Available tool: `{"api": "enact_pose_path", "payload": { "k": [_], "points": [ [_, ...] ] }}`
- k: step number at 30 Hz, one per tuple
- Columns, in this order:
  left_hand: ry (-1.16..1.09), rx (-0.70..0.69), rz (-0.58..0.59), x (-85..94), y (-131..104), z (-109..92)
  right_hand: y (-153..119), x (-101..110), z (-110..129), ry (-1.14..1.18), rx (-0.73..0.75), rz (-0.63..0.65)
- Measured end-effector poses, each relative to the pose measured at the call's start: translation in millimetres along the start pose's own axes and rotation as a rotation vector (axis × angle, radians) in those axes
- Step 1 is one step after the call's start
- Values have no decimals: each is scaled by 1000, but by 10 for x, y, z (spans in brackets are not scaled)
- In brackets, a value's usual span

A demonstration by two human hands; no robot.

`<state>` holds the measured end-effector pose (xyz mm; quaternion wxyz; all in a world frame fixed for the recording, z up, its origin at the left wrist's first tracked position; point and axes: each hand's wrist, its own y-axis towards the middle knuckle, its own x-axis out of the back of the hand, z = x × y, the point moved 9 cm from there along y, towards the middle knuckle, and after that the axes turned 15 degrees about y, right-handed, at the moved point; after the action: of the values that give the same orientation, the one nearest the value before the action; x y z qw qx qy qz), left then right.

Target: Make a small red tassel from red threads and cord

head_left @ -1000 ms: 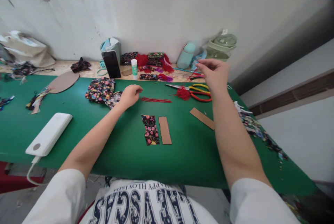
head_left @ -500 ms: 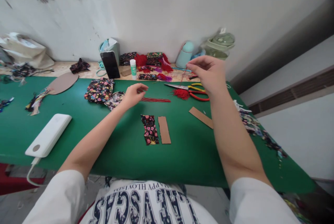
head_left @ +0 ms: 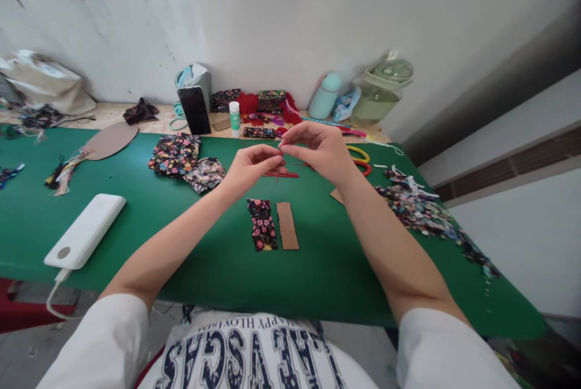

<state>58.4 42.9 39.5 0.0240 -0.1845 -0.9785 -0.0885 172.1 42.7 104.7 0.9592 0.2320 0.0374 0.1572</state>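
The left hand (head_left: pixel 253 167) and right hand (head_left: pixel 323 150) meet at their fingertips above the green counter (head_left: pixel 327 274), fingers bent toward thumbs; I cannot tell what they pinch. Red threads (head_left: pixel 290 175) lie on the counter, partly hidden behind the left hand, with a floral fabric strip (head_left: pixel 263 227) and cardboard strip (head_left: pixel 287 227) side by side nearer the front edge

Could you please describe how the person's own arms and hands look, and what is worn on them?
The left hand and the right hand are bare, with no glove, watch or bracelet visible. The forearms are bare too, up to loose, plain white short sleeves. The white shirt carries dark, speckled block letters across its front.
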Motion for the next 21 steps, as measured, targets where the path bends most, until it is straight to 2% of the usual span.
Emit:
{"api": "enact_pose_path", "payload": {
  "k": [12,21],
  "points": [
    [43,16,-32,10,-24,-30,-5,48,-33,54,-50,-59],
    [36,22,-46,14,-47,-87,-9,44,-36,78,-57,-52]
  ]
}}
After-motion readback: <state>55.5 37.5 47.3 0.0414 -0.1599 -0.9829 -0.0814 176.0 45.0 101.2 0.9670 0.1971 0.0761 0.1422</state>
